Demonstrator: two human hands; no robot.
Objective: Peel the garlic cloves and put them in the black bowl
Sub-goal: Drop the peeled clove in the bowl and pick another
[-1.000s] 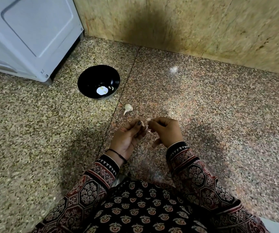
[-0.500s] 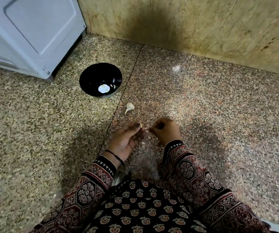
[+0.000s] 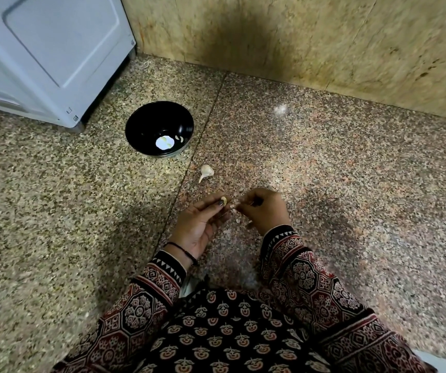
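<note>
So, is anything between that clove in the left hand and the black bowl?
Only a small garlic piece lies on the floor near that path; the left hand could likely carry the clove over it.

It looks like a home kitchen corner: a speckled granite floor [image 3: 324, 184] meets a beige stone wall [image 3: 297, 36], beside a white household appliance [image 3: 49, 55], perhaps a fridge.

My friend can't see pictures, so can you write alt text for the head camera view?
A person on a speckled floor holds a garlic clove in the left hand while the right hand pinches a scrap of skin. Unpeeled garlic lies just beyond, and a black bowl holding peeled cloves sits farther left.
</note>
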